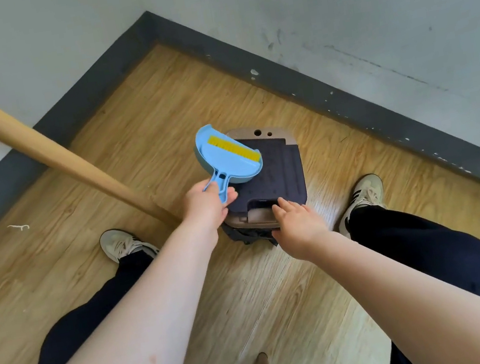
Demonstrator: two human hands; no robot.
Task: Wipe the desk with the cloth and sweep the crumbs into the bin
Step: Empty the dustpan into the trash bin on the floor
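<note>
We see left hand (208, 203) gripping handle of light-blue dustpan (228, 158), yellow brush (234, 147) nested inside, pan tilted over bin (275, 175). Bin: tan rim, dark lid, on wooden floor (156, 110) in corner. Right hand (298, 226) relaxed, fingers touching lid's front recess.

Wood-grain plank floor (134, 129) fills the frame's middle and bottom. A dark grey skirting board (311, 84) lines two scuffed pale walls (361, 2) meeting at a corner, top centre. A light wooden pole (35, 143) slants across the upper left.
</note>
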